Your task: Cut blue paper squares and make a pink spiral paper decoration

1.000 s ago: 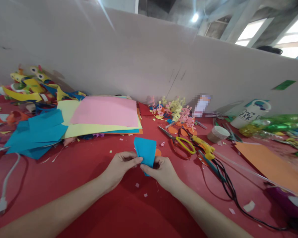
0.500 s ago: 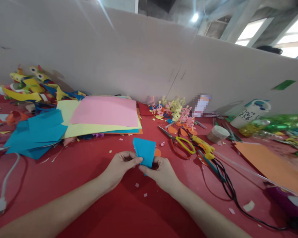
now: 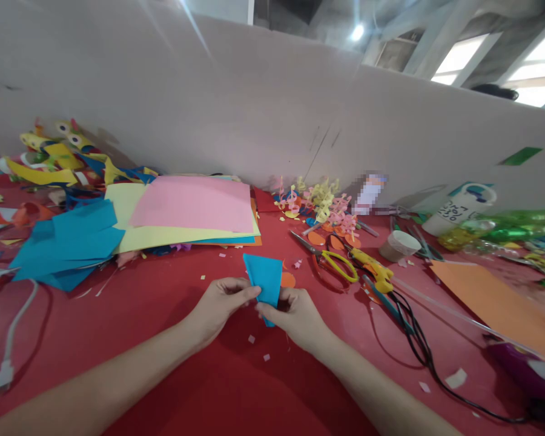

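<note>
Both my hands meet over the red table, pinching a small piece of blue paper that stands up between them. My left hand grips its left lower edge with thumb and fingers closed. On the other side, my right hand holds its lower right part, fingers curled round it. The paper narrows toward the bottom, where my fingers hide it. An orange paper round lies just behind the blue piece.
A stack of pink, yellow and blue sheets lies behind my hands, with blue offcuts to the left. Yellow-handled scissors, a yellow glue gun with black cord, a tape roll and an orange sheet sit at right. A white cable lies at left.
The blue paper has narrowed slightly at its right edge between my fingers. My hands have stayed in nearly the same place.
</note>
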The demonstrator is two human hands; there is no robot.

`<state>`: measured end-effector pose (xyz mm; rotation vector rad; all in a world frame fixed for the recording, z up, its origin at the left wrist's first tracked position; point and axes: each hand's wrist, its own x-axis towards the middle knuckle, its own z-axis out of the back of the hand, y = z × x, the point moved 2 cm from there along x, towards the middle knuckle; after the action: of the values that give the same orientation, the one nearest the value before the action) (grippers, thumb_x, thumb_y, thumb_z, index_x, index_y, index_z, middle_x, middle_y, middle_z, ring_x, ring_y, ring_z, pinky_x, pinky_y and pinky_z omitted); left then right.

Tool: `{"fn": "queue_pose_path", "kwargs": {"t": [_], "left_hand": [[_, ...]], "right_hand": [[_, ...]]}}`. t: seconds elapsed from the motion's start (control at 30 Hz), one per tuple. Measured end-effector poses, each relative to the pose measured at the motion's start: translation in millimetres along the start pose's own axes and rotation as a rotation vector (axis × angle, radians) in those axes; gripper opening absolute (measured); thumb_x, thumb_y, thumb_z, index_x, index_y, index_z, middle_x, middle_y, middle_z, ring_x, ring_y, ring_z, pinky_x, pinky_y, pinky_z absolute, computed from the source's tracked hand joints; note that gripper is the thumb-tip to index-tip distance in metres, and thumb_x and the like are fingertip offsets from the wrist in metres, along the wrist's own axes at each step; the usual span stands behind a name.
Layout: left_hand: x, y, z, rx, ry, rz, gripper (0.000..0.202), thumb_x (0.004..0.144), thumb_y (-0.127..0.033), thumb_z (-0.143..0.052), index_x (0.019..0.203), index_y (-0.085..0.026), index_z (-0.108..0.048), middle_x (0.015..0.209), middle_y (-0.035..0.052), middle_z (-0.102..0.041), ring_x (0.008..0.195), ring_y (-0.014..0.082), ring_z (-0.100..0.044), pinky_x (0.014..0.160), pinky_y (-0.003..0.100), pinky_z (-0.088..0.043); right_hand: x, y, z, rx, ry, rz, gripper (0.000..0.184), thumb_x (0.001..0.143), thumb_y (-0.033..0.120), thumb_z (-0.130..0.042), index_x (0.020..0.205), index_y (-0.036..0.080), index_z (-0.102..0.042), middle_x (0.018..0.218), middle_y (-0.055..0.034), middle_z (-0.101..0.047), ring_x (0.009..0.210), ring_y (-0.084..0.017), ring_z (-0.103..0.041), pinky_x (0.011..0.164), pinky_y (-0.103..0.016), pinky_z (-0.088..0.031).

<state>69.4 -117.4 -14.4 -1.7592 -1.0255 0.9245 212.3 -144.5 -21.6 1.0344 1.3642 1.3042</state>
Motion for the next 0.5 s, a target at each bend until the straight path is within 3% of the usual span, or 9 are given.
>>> {"fn": "queue_pose_path", "kwargs": {"t": [0.13, 0.3, 0.5], "left_hand": [[0.0, 0.7, -0.1, -0.036, -0.008, 0.001, 0.024, 0.066, -0.028, -0.074, 0.051, -0.016, -0.061, 0.051, -0.0037, -0.059, 0.052, 0.0086, -0.052, 0.058, 0.022, -0.041], [0.5, 2.2, 2.3, -0.030, -0.064, 0.004, 0.024, 0.063, -0.028, -0.077, 0.051, -0.016, -0.061, 0.053, -0.0044, -0.058, 0.054, 0.0075, -0.049, 0.058, 0.021, -0.040], [1.1, 3.6, 3.9, -0.041, -0.080, 0.024, 0.023, 0.062, -0.028, -0.078, 0.051, -0.015, -0.061, 0.052, -0.0043, -0.057, 0.053, 0.0062, -0.046, 0.056, 0.019, -0.038]], "right_hand": [[-0.5, -1.1, -1.4, 0.007, 0.028, 0.033, 0.020, 0.070, 0.036, -0.064, 0.067, 0.016, -0.063, 0.062, -0.0007, -0.061, 0.056, -0.012, -0.051, 0.055, -0.024, -0.043], [-0.1, -4.3, -1.5, -0.022, -0.027, -0.004, 0.022, 0.063, 0.036, -0.071, 0.073, 0.017, -0.064, 0.066, -0.0009, -0.063, 0.058, -0.013, -0.055, 0.058, -0.025, -0.045], [-0.1, -2.7, 0.2, -0.098, -0.061, 0.032, 0.017, 0.068, 0.033, -0.066, 0.064, 0.016, -0.062, 0.058, 0.0005, -0.059, 0.052, -0.011, -0.050, 0.053, -0.023, -0.042]]}}
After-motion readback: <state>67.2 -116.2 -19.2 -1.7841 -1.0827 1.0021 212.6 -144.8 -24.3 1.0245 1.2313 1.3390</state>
